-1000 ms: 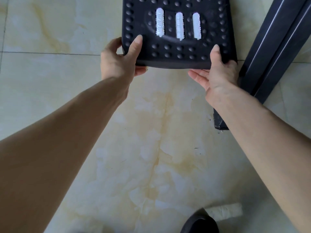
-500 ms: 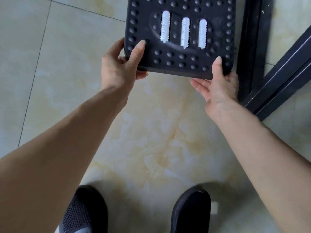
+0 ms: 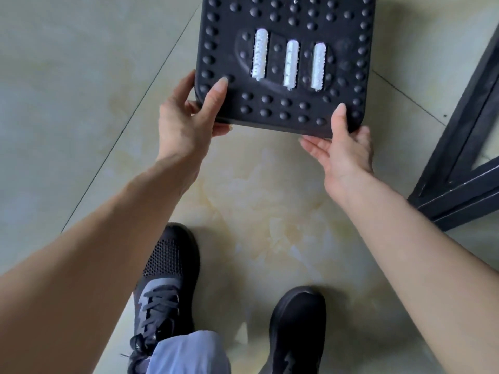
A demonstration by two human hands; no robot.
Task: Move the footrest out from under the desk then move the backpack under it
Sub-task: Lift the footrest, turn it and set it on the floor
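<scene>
The footrest (image 3: pixel 286 20) is a black plastic board covered in round studs, with three white ribbed rollers in its middle. It fills the top centre of the head view. My left hand (image 3: pixel 186 120) grips its near left corner, thumb on top and fingers under the edge. At the near right corner, my right hand (image 3: pixel 343 147) holds it the same way. No backpack is in view.
A black metal desk frame (image 3: pixel 459 147) stands at the right edge, close to my right hand. Below the footrest lies pale marble floor tile (image 3: pixel 270 211). My two dark shoes (image 3: pixel 167 282) are at the bottom centre.
The footrest has come toward me and away from the desk frame, still held at both corners. I have stepped back, so both shoes show now.
</scene>
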